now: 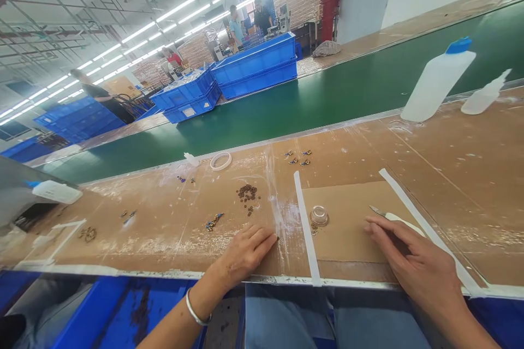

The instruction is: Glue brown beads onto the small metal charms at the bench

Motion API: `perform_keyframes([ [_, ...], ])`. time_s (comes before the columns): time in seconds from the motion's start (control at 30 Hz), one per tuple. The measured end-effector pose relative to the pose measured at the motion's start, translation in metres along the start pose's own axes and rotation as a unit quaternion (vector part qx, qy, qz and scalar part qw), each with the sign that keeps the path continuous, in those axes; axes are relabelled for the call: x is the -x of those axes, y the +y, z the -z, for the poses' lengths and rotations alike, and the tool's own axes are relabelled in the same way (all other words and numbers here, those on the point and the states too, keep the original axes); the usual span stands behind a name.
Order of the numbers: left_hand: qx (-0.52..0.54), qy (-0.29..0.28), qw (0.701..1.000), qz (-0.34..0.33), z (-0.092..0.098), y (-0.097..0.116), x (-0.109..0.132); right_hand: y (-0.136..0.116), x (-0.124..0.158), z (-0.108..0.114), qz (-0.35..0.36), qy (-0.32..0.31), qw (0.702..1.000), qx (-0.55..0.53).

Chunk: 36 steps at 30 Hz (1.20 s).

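Observation:
My left hand (254, 248) rests low over the table with its fingers together, and a tiny dark piece (278, 238) shows at the fingertips. Beyond it lies a loose pile of small brown round pieces (247, 193). My right hand (426, 264) is closed in a pinch above the cardboard sheet (347, 240); whatever sits between its fingertips is too small to make out. Just behind those fingers lies a knife with a white handle (403, 222), its blade pointing left. A small clear round cup (319, 216) stands on the sheet, with a few brown bits (314, 229) beside it.
White tape strips (308, 229) flank the sheet. Small blue-and-gold parts (213, 222) lie in clusters, several more (305, 162) farther back. A tape roll (221, 161), a large white bottle (438, 82) and a dropper bottle (485, 95) stand near the green conveyor (262, 114). Blue crates (256, 68) lie beyond.

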State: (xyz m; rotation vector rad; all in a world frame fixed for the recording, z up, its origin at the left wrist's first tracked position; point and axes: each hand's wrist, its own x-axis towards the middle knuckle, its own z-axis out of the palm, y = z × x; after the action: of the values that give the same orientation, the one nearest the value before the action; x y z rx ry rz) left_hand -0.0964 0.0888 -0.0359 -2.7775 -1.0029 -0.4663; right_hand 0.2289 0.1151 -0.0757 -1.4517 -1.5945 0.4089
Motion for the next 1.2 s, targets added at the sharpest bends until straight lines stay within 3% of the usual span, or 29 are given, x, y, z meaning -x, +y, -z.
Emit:
perform_keyframes([
  [0.07, -0.001, 0.032, 0.999, 0.04, -0.002, -0.004, 0.009, 0.0, 0.0, 0.0, -0.003, 0.0, 1.0, -0.001],
  [0.17, -0.037, 0.083, 0.985, 0.149, -0.009, -0.011, 0.022, -0.001, 0.0, 0.001, -0.014, -0.001, 1.0, 0.012],
  [0.27, -0.05, 0.095, 0.954, 0.281, -0.016, -0.018, 0.031, -0.003, 0.0, 0.001, -0.015, -0.001, 1.0, 0.013],
  [0.37, -0.044, 0.091, 0.933, 0.346, -0.021, -0.023, 0.035, -0.002, 0.002, 0.001, -0.014, -0.003, 1.0, 0.016],
  [0.67, -0.058, 0.048, 0.922, 0.381, -0.024, -0.03, 0.024, 0.0, 0.002, 0.004, -0.019, -0.024, 0.999, 0.043],
  [1.0, -0.023, 0.0, 0.909, 0.417, -0.018, -0.034, 0.007, -0.001, 0.002, -0.001, 0.003, 0.011, 1.0, 0.016],
  [1.13, 0.031, -0.003, 0.905, 0.425, -0.01, -0.024, 0.009, 0.0, 0.001, -0.001, 0.003, 0.007, 1.0, 0.02],
  [1.2, 0.076, -0.036, 0.92, 0.383, 0.0, -0.014, 0.009, 0.0, 0.0, 0.0, 0.006, 0.009, 1.0, 0.026],
])
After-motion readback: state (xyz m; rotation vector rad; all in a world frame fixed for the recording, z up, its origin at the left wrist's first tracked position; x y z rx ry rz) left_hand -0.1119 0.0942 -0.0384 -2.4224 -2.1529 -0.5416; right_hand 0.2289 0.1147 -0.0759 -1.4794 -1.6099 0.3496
